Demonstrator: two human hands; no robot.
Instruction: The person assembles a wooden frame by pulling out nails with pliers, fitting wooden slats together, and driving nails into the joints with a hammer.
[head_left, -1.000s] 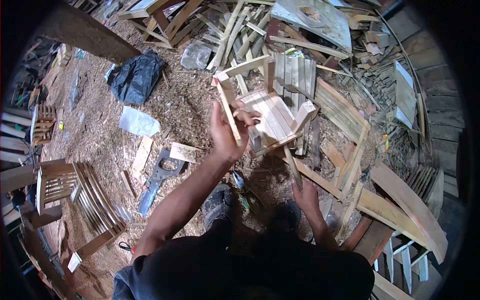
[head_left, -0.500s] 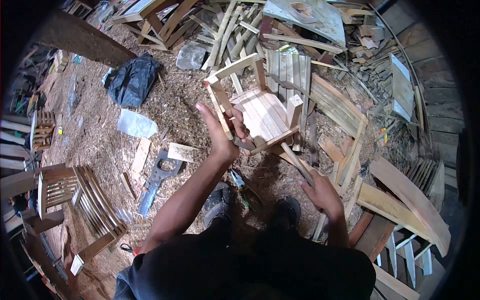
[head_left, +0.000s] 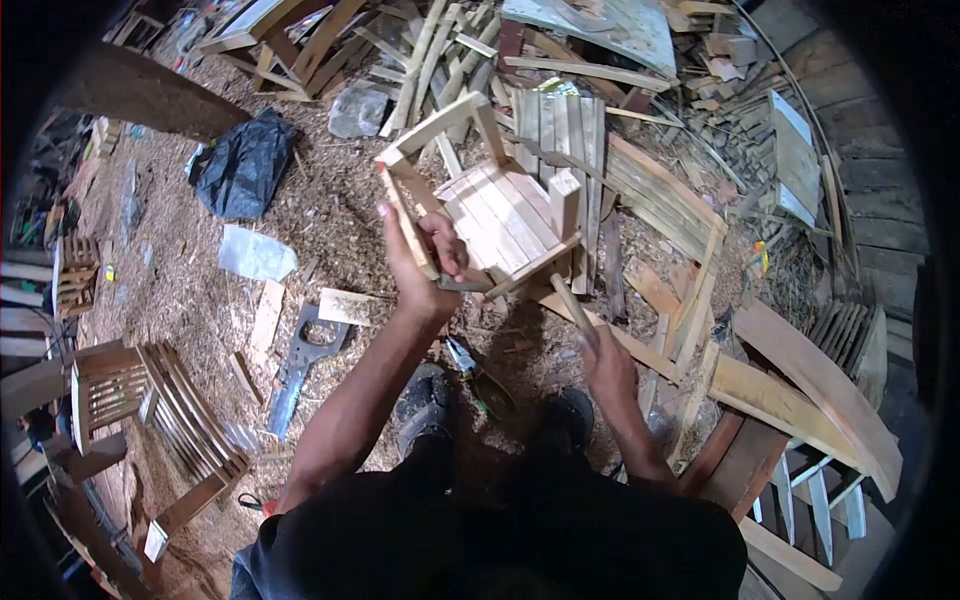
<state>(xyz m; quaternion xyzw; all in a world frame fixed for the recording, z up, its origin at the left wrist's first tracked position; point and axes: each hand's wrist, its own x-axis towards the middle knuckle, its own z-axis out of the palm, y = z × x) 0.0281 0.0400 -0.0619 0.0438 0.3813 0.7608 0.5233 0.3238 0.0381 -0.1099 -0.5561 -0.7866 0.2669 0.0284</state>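
Note:
A small pale wooden chair frame (head_left: 500, 215) with a slatted seat is tilted in front of me. My left hand (head_left: 415, 265) is closed around one of its side bars, the fingers curling in toward the seat. Just below that hand, a dark flat piece (head_left: 463, 285) shows at the frame's near corner. My right hand (head_left: 608, 368) grips a wooden tool handle (head_left: 572, 305), which points up and left to the frame's near rail. The far end of the handle is hidden behind that rail, so I cannot tell what kind of tool it is.
Wood shavings cover the ground. A handsaw (head_left: 300, 360) lies to the left, and pliers (head_left: 465, 360) are between my shoes. Slatted chair parts (head_left: 190, 400) stand at left, curved boards (head_left: 810, 390) at right, and a strip pile (head_left: 440, 60) and black plastic bag (head_left: 245, 165) farther off.
The view has shifted slightly, moving the scene left. My right hand has moved a little left and up with the tool handle; my left hand keeps its grip on the chair frame.

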